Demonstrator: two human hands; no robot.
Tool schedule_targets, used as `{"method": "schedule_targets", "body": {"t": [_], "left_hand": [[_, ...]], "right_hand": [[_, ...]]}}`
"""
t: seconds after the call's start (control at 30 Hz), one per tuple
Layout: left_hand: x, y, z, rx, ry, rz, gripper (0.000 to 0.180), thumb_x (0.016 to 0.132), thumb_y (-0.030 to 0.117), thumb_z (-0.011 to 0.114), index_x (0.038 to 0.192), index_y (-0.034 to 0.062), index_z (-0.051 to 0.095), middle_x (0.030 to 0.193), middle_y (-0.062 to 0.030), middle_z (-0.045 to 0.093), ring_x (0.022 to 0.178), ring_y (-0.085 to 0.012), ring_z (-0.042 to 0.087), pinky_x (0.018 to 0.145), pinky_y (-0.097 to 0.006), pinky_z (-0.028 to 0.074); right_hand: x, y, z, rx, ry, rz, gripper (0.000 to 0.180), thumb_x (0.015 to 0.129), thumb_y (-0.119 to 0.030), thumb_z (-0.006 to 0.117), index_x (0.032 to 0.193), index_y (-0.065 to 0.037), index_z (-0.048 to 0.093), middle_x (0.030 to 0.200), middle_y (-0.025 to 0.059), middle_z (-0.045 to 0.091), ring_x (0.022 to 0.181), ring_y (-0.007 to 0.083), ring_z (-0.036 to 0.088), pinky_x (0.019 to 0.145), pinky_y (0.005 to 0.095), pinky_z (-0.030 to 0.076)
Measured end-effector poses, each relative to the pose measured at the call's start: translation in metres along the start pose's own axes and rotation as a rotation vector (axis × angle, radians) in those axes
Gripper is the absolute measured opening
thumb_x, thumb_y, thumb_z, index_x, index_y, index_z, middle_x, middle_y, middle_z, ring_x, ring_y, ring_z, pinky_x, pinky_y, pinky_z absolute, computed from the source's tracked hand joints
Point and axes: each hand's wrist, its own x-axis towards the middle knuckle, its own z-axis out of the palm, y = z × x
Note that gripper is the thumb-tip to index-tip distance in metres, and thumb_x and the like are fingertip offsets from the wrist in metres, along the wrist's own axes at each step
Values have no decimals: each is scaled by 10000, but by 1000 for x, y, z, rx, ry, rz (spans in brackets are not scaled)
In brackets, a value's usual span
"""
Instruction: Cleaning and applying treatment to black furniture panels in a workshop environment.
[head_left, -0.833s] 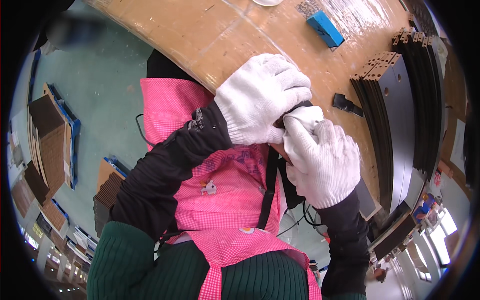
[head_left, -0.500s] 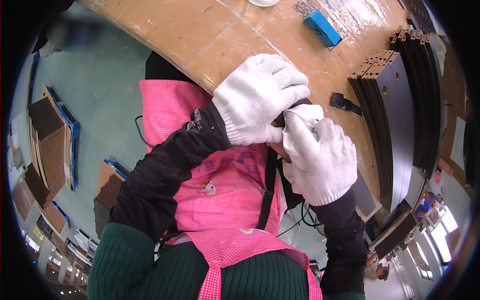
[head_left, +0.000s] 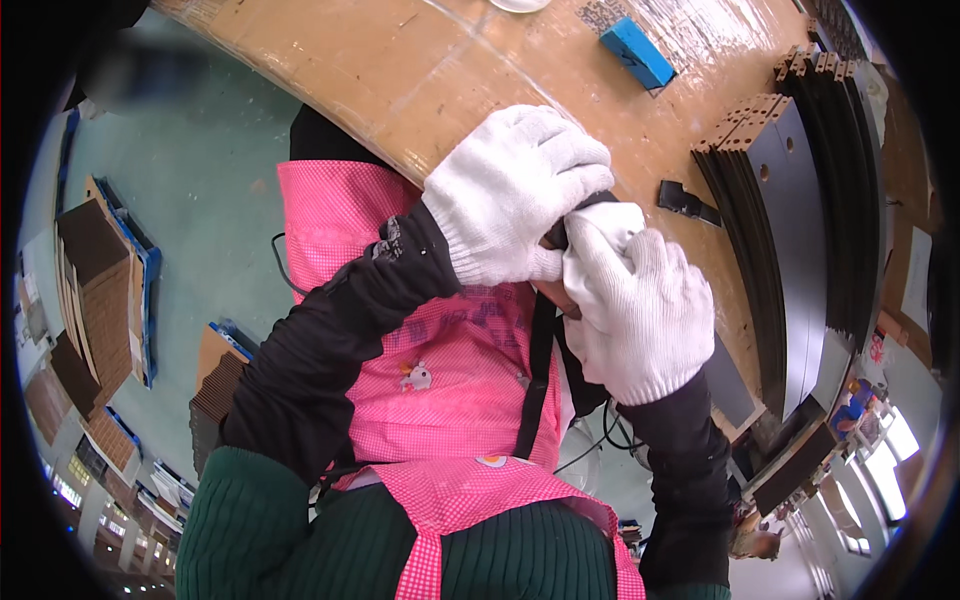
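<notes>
Both my hands wear white knitted gloves and meet at the table's near edge. My left hand (head_left: 520,195) is closed, fingers bent over a dark piece (head_left: 598,200) that is mostly covered, so its kind cannot be made out. Close against it, my right hand (head_left: 640,315) is closed too, its fingers pressing a smooth white cloth (head_left: 622,222) onto the dark piece. Between the hands and just below them, a little brown surface shows. To the right of my hands a small black flat piece (head_left: 688,203) lies on the table.
A blue block (head_left: 638,53) lies on the brown, film-covered table (head_left: 400,75). Stacks of dark panels with drilled edges, including a front stack (head_left: 790,240), stand at the right. Pallets of boards (head_left: 100,270) are on the green floor at left. A white round item touches the top edge.
Both hands keep their grip and have barely shifted, the right fingers moving very slightly up. The table and the things on it sit slightly higher and further left in the view.
</notes>
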Motion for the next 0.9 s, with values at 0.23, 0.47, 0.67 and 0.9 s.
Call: {"method": "schedule_targets", "body": {"t": [0.23, 0.47, 0.67, 0.9], "left_hand": [[-1, 1, -2, 3, -22, -3, 657, 616, 374, 905, 1181, 81, 737, 1248, -89, 715, 1222, -355, 656, 1113, -492, 485], [-2, -1, -5, 13, -47, 29, 660, 626, 362, 904, 1197, 80, 732, 1272, -88, 712, 1242, -350, 646, 1128, -488, 473], [0, -5, -2, 20, -95, 81, 701, 668, 372, 917, 1262, 69, 704, 1300, -107, 704, 1268, -360, 636, 1124, -484, 476], [4, 5, -11, 106, -158, 93, 705, 680, 329, 916, 1287, 47, 696, 1353, -149, 689, 1292, -376, 624, 1144, -478, 474]], "right_hand": [[-4, -5, 5, -33, 65, -38, 516, 867, -238, 726, 1378, -276, 667, 1085, 97, 651, 943, 304, 667, 750, 499, 522], [0, -4, 7, 70, 60, 53, 565, 834, -231, 752, 1387, -246, 638, 1126, 120, 653, 965, 328, 677, 773, 498, 543], [-51, 25, 34, 112, 170, 226, 704, 732, -228, 805, 1406, -176, 611, 1291, 147, 645, 1082, 353, 676, 898, 464, 578], [-247, 177, 97, 193, 229, 966, 423, 955, -286, 649, 1348, -133, 669, 1236, 201, 686, 1135, 427, 682, 973, 476, 561]]}}
